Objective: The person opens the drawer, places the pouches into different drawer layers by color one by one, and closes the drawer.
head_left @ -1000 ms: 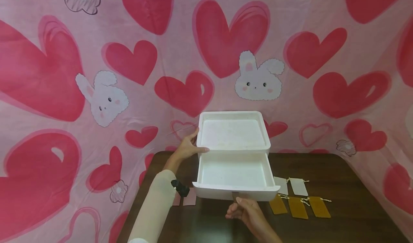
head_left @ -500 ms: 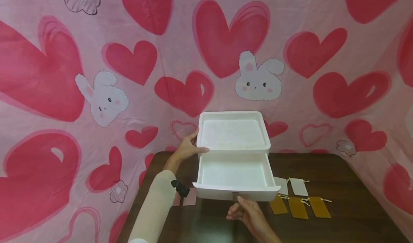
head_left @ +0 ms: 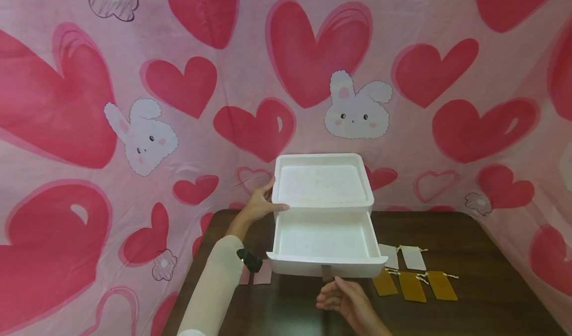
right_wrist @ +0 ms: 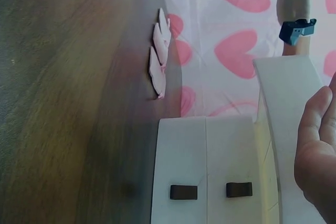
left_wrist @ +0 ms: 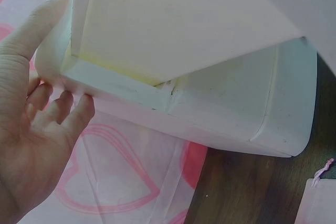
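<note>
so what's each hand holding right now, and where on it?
Left hand holds the white drawer box at its upper left edge, thumb on the rim. Right hand holds nothing, just below the open drawer's brown pull tab.

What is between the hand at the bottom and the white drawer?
Just a small brown pull tab on the drawer front and bare dark table; the right hand sits just below it, in the head view.
</note>
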{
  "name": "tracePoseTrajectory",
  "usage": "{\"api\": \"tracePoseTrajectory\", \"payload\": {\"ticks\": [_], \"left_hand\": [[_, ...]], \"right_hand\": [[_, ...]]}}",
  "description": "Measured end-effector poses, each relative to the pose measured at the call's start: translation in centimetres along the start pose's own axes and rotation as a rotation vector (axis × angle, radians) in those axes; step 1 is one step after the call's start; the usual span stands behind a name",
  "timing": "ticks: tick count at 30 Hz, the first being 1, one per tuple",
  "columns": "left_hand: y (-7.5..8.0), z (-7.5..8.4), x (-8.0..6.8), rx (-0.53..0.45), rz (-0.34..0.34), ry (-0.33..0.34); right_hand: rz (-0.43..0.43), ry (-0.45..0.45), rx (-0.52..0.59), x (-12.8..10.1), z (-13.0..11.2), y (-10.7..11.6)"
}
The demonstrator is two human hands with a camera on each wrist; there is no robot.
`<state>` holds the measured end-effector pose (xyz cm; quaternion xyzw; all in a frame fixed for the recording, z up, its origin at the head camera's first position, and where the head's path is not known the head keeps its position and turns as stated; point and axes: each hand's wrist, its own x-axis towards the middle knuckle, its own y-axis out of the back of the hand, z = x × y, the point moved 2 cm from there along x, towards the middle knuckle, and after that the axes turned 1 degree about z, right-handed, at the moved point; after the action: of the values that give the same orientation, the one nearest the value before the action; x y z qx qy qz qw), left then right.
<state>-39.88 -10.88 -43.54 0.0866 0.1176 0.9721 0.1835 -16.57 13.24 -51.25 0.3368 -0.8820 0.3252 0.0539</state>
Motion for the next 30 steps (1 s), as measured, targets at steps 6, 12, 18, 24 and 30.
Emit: {"api": "tracePoseTrajectory", "payload": {"ticks": [6,12,18,24,30], "left_hand": [[-0.1,0.1,0.0,0.008,0.009,0.001],[-0.1,0.0,-0.1,0.029,0.01,0.019],[-0.1,0.0,-0.2,0.018,0.007,0.025],[-0.1,0.1,-0.2,0.021,0.006,0.015],[-0.1,0.0,-0.1,0.017,0.003,0.017]], "right_hand": [[-0.014,0.008,0.03,-0.5,-0.3,0.5],[0.015,0.021,-0.007,-1.1,-1.4,1.1],[0.034,0.026,-0.095,-1.7,-3.2,1.6],[-0.032,0.085,-0.093,-2.3,-4.9,1.9],[-0.036,0.083,-0.137,-3.0,-6.7,2.0]]}}
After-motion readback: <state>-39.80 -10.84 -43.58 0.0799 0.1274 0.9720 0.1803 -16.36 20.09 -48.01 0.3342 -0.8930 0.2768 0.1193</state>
